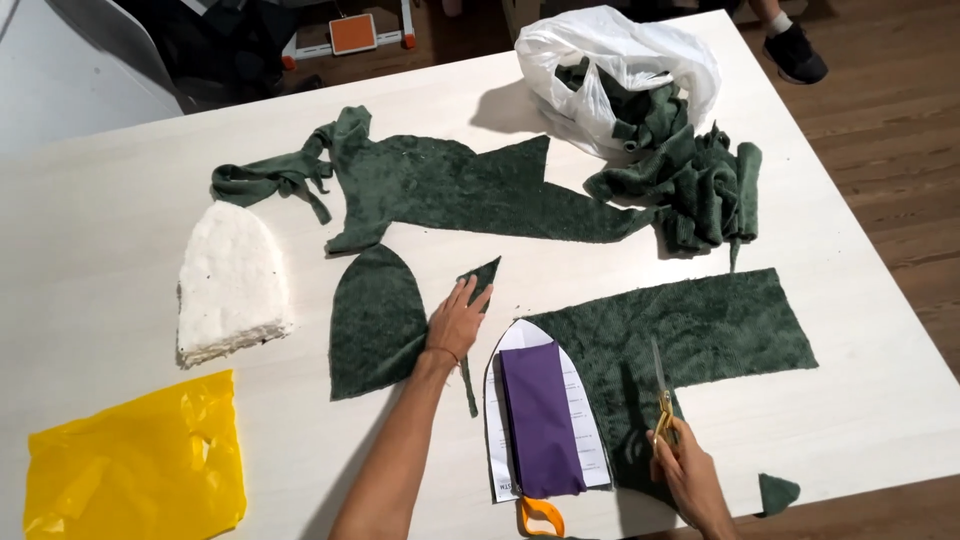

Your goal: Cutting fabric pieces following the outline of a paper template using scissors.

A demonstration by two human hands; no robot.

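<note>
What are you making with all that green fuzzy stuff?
A person is cutting green fabric on a white table. The left hand presses on a dome-shaped green piece. The right hand holds scissors over a bigger green sheet. Between the hands lies a paper pattern with purple material on it. A white foam dome sits further left.

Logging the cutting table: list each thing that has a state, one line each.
Left hand: flat on the arch-shaped green piece.
Right hand: gripping gold scissors, blades closed.
White plastic bag: open, green scraps spilling out.
Paper template: flat, purple strip on top.
Yellow bag: flat, crumpled.
</note>
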